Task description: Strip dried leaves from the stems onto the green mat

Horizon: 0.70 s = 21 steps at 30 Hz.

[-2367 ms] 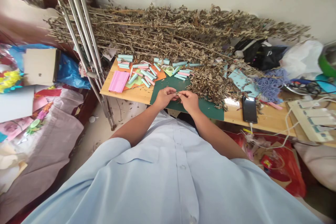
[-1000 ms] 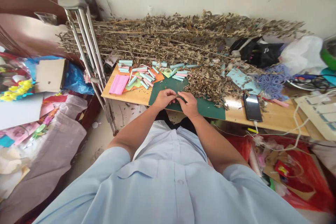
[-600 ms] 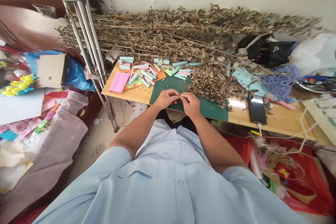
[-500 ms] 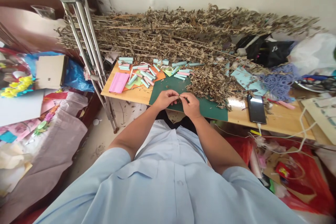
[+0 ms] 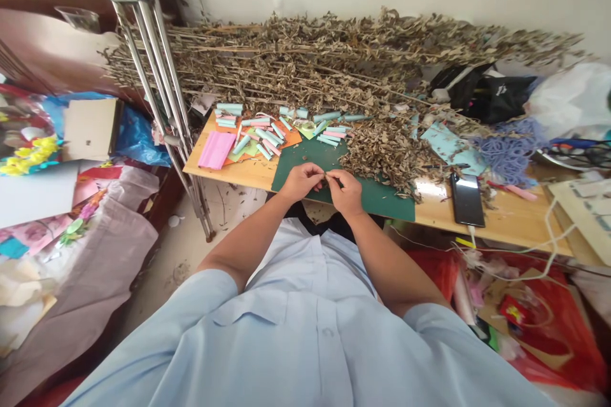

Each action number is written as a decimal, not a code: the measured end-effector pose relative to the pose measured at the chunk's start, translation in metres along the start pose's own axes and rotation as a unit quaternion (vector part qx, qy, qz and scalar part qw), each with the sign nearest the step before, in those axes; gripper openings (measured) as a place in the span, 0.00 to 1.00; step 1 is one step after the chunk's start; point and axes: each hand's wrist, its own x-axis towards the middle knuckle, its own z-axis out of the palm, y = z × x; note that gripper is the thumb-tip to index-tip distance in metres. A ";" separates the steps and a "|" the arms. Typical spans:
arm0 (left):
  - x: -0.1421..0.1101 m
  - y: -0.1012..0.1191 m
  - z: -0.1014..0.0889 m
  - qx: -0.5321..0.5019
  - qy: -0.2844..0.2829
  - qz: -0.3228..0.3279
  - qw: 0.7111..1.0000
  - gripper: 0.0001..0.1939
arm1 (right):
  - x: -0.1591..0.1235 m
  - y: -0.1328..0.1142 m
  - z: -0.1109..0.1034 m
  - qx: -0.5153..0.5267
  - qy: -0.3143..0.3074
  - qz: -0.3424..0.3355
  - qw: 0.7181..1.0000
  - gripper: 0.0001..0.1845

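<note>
My left hand (image 5: 300, 182) and my right hand (image 5: 345, 193) meet above the green cutting mat (image 5: 386, 202), their fingertips pinching a small dried stem (image 5: 326, 175). The piece is too small to make out in detail. A heap of dried leaves (image 5: 389, 159) lies just to the right of my right hand. Rolled paper tubes in pale blue and pink (image 5: 265, 142) lie on orange and green paper sheets, beyond my left hand.
Long dried leafy branches (image 5: 305, 54) cover the back of the wooden table (image 5: 248, 173). Metal crutches (image 5: 153, 76) stand at its left end. To the right are a smartphone (image 5: 466, 200) and purple yarn (image 5: 510, 152). A folded pink paper (image 5: 216, 150) lies at left.
My hands stay together over the mat, pinching the small stem, with only slight finger movement. The whole scene has shifted a little in view as my head moved.
</note>
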 end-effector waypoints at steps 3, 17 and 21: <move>-0.001 0.003 0.000 -0.004 0.008 -0.003 1.000 0.09 | 0.000 -0.001 -0.001 0.010 0.003 -0.015 1.000 0.09; -0.001 0.000 -0.002 -0.013 0.011 -0.001 1.000 0.08 | -0.002 -0.002 0.000 -0.035 -0.022 -0.005 0.999 0.09; 0.000 -0.005 -0.002 -0.007 0.007 0.011 1.000 0.07 | -0.002 0.001 0.001 -0.061 -0.029 -0.016 0.998 0.10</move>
